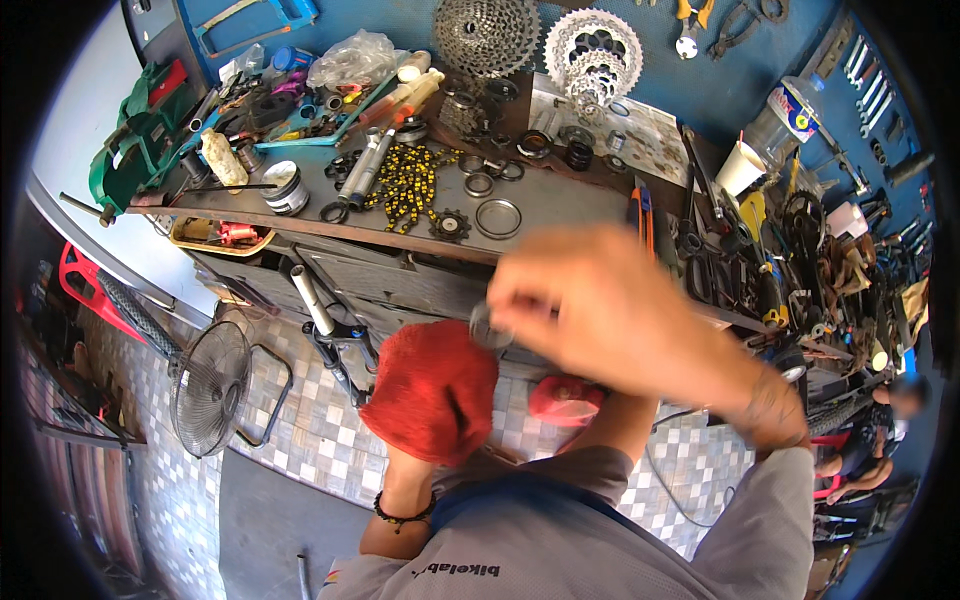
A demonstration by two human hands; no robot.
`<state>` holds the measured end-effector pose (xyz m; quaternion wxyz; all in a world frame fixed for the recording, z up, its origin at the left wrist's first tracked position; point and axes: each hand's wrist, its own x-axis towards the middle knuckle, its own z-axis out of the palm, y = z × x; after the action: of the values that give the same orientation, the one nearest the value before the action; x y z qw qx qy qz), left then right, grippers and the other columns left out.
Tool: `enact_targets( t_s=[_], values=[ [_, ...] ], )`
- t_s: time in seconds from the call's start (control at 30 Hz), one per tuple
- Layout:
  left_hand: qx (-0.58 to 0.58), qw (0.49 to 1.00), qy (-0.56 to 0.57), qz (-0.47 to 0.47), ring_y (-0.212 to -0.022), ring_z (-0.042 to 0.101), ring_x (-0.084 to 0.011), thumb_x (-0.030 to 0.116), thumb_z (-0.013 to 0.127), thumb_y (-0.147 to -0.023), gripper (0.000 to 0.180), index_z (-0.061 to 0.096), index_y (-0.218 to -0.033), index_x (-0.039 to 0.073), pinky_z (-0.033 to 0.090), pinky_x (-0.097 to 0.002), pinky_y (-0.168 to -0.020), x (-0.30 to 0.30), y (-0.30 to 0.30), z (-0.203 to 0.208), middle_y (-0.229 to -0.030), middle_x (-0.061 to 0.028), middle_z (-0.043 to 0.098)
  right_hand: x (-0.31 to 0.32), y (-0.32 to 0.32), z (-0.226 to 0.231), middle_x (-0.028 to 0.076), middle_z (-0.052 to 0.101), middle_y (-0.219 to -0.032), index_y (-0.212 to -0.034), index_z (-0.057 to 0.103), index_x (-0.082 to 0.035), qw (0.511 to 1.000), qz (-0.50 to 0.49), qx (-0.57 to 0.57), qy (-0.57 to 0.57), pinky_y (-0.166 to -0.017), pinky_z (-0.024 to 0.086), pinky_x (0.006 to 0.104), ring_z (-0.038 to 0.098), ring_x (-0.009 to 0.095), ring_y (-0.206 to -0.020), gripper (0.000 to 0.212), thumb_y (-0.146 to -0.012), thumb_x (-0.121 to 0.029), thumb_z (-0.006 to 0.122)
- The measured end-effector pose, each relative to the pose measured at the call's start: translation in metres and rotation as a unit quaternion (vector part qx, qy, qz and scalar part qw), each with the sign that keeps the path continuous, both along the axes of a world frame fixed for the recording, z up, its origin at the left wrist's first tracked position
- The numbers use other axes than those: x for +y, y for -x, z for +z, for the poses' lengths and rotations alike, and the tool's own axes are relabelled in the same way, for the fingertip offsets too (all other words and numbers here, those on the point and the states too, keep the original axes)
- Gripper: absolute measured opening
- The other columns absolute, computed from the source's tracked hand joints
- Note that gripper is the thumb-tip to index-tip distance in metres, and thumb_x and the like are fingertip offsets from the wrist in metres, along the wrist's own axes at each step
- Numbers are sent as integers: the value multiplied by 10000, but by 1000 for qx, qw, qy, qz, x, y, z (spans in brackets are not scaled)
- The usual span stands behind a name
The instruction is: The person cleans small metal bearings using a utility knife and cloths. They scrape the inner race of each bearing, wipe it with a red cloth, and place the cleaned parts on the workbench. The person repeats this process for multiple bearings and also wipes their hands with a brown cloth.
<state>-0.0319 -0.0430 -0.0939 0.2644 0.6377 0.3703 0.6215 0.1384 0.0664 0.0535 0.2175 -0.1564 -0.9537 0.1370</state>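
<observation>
Pinching right hand (590,297): blurred on my feed, fingertips closed on a grey round metal part (485,328) — at the red fabric cloth's (430,385) upper right edge.
Left hand: inside that cloth — its grip I can't tell.
Dark, brown-edged workbench (572,206): thin silver metal ring (478,218), yellow-and-black strands (408,182).
Checkered floor (180,478): grey wire-caged fan (208,385).

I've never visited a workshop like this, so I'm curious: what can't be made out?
All in the head view:
Left hand: hidden by the red cloth.
Grey part: blurred, partly covered by the right fingers.
Jar: print too small to read.
</observation>
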Motion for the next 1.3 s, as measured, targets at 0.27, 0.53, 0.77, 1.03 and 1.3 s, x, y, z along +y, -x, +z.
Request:
enact_targets(
  t_s=[0.27,0.53,0.77,1.03,1.3],
  values=[
    [-70,970,90,213,-1057,674,-285,103,713,-887,275,718,-1140,-6,524,-393,-944,-22,-49,-19,-1144,-139,714,-53,-39,-103,142,676,-1024,-1139,661,5,952,-116,198,200,-824,553,413,690,334,-931,359,-927,-257,786],
    [-510,831,223,-2,-1036,681,-244,99,674,-984,321,630,-1285,-4,543,-367,-933,-21,-40,-43,-1189,-118,695,-55,-107,-222,144,665,-1341,-1351,606,51,859,-110,35,499,-1021,507,342,638,204,-1211,624,-879,-260,868],
    [-421,888,184,31,-1129,675,-245,180,608,-1044,332,622,-1320,-4,539,-384,-989,-17,-38,-62,-1252,-111,696,-87,-153,-243,129,535,-1538,-1530,476,-74,406,19,472,782,-1132,486,433,563,285,-1378,531,-1081,-338,580],
    [143,973,105,145,-1170,665,-328,142,770,-848,440,669,-1260,25,491,-465,-1019,-9,-61,-30,-1256,-185,705,-77,-128,-203,110,695,-1310,-1327,645,-63,657,-99,433,609,-988,554,393,692,263,-1169,364,-966,-98,686],
    [211,973,61,74,-873,650,-380,93,785,-729,329,748,-1055,83,466,-507,-865,7,-72,-32,-938,-119,718,-56,-110,-148,164,729,-926,-977,720,-33,921,-212,255,206,-773,561,442,699,415,-870,263,-722,28,740]
  ],
)
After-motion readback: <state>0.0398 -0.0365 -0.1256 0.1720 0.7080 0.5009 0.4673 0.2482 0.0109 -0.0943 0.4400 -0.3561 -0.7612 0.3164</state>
